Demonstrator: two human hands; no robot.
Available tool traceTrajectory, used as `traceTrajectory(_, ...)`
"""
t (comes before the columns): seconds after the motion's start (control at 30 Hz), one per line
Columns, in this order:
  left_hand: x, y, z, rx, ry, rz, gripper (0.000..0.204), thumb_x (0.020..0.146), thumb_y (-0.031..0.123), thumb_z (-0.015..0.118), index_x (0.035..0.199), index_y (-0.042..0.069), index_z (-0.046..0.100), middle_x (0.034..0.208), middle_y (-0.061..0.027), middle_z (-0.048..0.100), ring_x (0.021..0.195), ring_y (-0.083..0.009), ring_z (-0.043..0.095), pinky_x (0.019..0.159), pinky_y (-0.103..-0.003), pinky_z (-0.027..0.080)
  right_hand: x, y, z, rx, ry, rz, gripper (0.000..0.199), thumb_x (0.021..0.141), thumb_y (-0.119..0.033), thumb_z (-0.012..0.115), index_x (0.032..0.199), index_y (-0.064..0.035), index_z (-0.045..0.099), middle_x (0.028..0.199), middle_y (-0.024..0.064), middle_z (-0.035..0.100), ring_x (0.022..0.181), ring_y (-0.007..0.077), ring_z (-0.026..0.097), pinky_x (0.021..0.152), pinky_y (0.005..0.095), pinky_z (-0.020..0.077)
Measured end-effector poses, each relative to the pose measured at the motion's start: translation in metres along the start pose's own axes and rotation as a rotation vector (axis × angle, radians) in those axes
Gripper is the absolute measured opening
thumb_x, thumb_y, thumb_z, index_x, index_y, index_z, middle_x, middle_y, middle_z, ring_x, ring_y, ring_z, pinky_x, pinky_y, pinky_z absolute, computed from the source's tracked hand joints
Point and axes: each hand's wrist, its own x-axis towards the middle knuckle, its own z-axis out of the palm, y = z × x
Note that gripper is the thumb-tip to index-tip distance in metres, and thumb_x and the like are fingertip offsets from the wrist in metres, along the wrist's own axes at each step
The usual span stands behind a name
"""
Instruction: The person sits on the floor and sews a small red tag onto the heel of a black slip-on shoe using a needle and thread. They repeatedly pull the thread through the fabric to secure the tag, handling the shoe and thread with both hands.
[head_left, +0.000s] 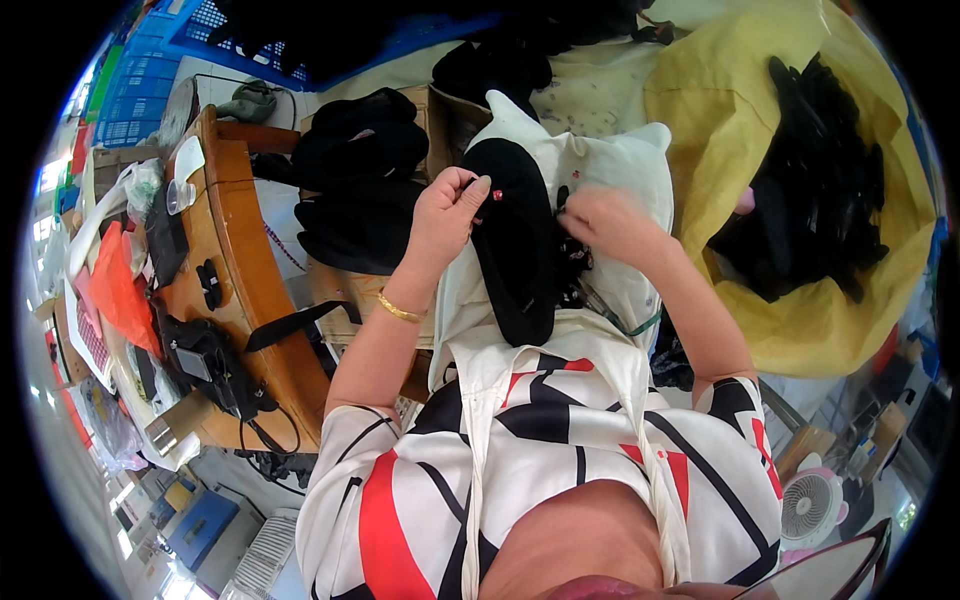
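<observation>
The working room is tight: a wooden tabletop (pixel 250 270) edges in close on the left, stacks of black cloth pieces (pixel 358 190) sit just beyond the left hand (pixel 447 215), and a yellow sack (pixel 800 300) full of dark fabric crowds the right, leaving only the white apron (pixel 610 170) on the lap as open ground. On that apron lies a black fabric piece (pixel 515 250), long and rounded at its far end, running from between the hands down toward the body. The left hand's fingers (pixel 472 190) are pinched together on its upper left edge, next to a small red spot. The right hand (pixel 605 222) rests on the piece's right edge over a dark tangle; it is blurred, so I cannot tell whether its fingers are closed on anything.
</observation>
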Motion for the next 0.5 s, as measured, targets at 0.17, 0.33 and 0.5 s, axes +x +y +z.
traceTrajectory(0.17,0.005,-0.010,0.004,-0.004,0.025,0.025,0.021,0.096,0.026,0.064,0.090,0.006,0.059,0.074,0.0057,0.055,0.062,-0.0016,0.046,0.056,-0.019,0.040,0.040,-0.029,-0.012,0.662,0.594,0.335,0.031,0.100,-0.026,0.053,0.079,-0.0038,0.058,0.077,0.0065,0.061,0.075,0.0241,0.062,0.072,0.0374,0.0511)
traceTrajectory(0.33,0.007,-0.009,0.004,0.064,0.030,0.043,0.020,0.095,0.024,0.064,0.089,0.006,0.060,0.074,0.0053,0.056,0.064,-0.0021,0.047,0.057,-0.019,0.041,0.053,-0.055,0.006,2.216,0.577,0.391,0.032,0.104,-0.032,0.045,0.080,-0.0105,0.050,0.067,0.0014,0.049,0.065,0.0170,0.050,0.076,0.0378,0.0492)
traceTrajectory(0.5,0.005,-0.017,0.001,0.122,0.118,0.169,0.019,0.093,0.019,0.067,0.085,0.003,0.060,0.070,0.0035,0.055,0.064,-0.0037,0.047,0.057,-0.021,0.042,0.030,-0.060,0.011,2.319,0.587,0.562,0.035,0.103,-0.027,0.043,0.071,-0.0129,0.041,0.061,-0.0011,0.036,0.057,0.0151,0.034,0.067,0.0329,0.0372)
